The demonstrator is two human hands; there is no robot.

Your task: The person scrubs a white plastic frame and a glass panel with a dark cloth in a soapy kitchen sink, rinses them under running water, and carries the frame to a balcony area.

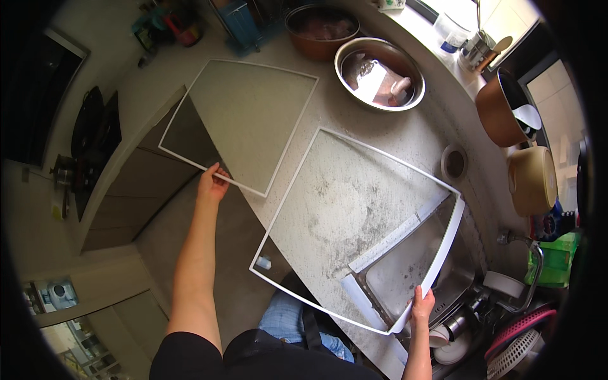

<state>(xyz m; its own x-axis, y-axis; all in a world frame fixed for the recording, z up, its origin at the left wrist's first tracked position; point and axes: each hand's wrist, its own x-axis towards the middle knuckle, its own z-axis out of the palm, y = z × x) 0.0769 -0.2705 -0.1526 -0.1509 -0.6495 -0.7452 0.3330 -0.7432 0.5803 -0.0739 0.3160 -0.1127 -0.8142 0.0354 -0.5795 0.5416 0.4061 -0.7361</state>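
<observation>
My left hand grips the near edge of a white-rimmed glass shelf panel, which spans the counter and juts past its edge over the floor. In my right hand is the thick white edge strip of a larger clear glass shelf panel. This second panel reaches across the counter and over part of the sink. Through its glass I see the speckled countertop and the sink's rim. Whether either panel rests on the counter is hard to tell.
A steel bowl holding wrapped food in liquid stands at the back, beside a brown pot. The stainless sink has a curved faucet and dishes at its right. Pots line the window side. A stove lies far left.
</observation>
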